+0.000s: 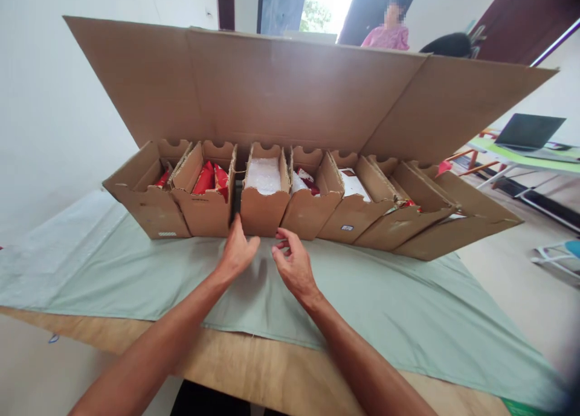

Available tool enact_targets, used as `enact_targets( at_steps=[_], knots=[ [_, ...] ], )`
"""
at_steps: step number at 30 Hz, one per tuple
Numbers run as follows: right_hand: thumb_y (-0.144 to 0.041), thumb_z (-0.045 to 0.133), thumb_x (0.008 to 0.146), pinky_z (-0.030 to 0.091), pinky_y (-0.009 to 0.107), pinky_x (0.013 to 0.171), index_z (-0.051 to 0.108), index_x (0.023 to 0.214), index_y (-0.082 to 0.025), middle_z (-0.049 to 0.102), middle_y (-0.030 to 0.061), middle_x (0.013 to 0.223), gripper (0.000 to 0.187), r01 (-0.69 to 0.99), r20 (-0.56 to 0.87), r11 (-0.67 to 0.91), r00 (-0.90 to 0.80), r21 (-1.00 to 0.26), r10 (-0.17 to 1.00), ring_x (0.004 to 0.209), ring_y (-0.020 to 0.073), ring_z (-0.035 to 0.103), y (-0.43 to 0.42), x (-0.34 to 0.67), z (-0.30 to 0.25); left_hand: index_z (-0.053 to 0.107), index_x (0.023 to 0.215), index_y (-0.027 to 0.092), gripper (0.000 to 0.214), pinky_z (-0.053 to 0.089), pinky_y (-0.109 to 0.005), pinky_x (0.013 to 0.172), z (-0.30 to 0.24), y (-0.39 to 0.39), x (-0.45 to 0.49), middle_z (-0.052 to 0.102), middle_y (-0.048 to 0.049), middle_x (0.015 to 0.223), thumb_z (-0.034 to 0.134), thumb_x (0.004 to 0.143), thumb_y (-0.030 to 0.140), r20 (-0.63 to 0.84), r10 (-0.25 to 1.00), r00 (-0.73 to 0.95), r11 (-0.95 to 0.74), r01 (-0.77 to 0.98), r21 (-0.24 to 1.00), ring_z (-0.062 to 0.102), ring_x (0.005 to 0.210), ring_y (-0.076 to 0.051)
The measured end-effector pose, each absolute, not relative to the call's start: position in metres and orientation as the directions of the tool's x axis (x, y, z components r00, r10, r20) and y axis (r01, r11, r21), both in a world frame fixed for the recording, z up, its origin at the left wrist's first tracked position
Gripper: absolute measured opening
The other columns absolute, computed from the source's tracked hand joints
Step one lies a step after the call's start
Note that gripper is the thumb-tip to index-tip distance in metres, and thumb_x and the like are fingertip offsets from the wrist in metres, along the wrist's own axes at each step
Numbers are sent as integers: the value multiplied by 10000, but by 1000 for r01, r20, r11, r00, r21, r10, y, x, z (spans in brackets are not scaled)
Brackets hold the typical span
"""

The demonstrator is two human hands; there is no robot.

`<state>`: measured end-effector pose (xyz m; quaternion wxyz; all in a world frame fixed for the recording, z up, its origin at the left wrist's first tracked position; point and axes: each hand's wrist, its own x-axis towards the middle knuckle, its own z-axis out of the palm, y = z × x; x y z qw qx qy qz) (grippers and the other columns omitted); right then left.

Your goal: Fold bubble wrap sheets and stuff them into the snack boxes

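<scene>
Several open cardboard boxes stand in a row on a pale green cloth [389,295]. My left hand [238,247] is at the lower left corner of the middle cardboard box [264,212], fingers stretched toward it and thumb apart. Just in front of that box's lower right corner is my right hand [293,264], fingers loosely curled and apart, with nothing visible in it. Whether either hand touches the box I cannot tell. Bubble wrap [263,176] fills the middle box. To its left, across a narrow dark gap, a box [206,215] contains red packets [206,177].
A tall cardboard panel [290,93] rises behind the row. Clear plastic sheeting [49,247] lies at the left, and the wooden table edge [254,358] runs nearest me. Beyond, a person in pink [387,37] is at the back; a laptop [530,131] sits on another table at right.
</scene>
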<state>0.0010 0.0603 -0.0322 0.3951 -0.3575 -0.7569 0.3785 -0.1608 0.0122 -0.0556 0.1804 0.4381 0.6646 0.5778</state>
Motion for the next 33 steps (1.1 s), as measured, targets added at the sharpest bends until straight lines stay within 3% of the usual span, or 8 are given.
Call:
enact_targets(
  at_steps=[7,12,16,20,24,27,30,33],
  knots=[
    [-207,612,902,489,308,782,412,1558,-236,737,-30,852,686,256,329,676,-722,-690,609,728,167,653,45,-79,72,621,1413,218,523,313,-639,1247,-99,-134,-157,572,-136,1535,603,896,290,304,937,-169,-97,713,694,471,1479,-352],
    [-187,597,947,469,300,781,764,1081,-256,765,-2,832,225,432,261,704,-715,-563,648,824,205,697,51,-119,84,668,1337,241,413,495,-541,1144,-101,-182,-151,684,-128,1389,585,959,384,204,792,-575,87,437,895,619,1336,-315],
    [-160,581,972,470,269,759,777,1011,-237,781,0,847,214,305,367,766,-739,-566,566,799,177,717,27,-73,69,615,1350,227,487,435,-543,1189,-93,-178,-148,626,-145,1448,665,906,420,90,506,-858,-6,101,995,580,1371,-319],
    [-143,549,959,516,250,765,772,1008,-225,796,6,906,242,140,408,768,-780,-625,474,792,152,732,-2,22,68,530,1435,231,690,386,-545,1219,-82,-174,-151,540,-174,1524,769,807,389,113,435,-893,-140,56,988,496,1448,-346],
    [-157,547,940,574,251,750,769,982,-231,787,5,880,238,192,355,651,-709,-734,609,776,153,741,-3,107,75,472,1499,272,809,392,-542,1208,-76,-185,-141,532,-137,1530,793,763,371,113,510,-853,-102,70,992,516,1423,-351],
    [-228,602,950,600,273,730,744,1084,-253,779,11,900,197,252,359,530,-502,-810,787,791,170,743,9,154,70,579,1388,220,686,452,-514,1153,-71,-193,-121,675,-114,1298,777,752,385,98,612,-785,-21,108,994,624,1273,-346],
    [-356,662,961,627,335,817,568,1417,-309,768,53,1138,468,143,304,392,-417,-909,857,954,210,756,13,195,52,667,1224,179,566,509,-484,1079,-67,-198,-99,719,-94,1056,785,737,442,41,694,-718,79,133,988,679,1111,-334],
    [-491,729,921,572,423,1025,421,1559,-327,634,116,1443,727,108,194,318,-598,-942,778,1276,284,652,1,223,24,661,1246,181,625,541,-480,1021,-64,-202,-89,715,-94,1046,795,732,511,-8,691,-723,177,158,971,677,1084,-341]
  ],
)
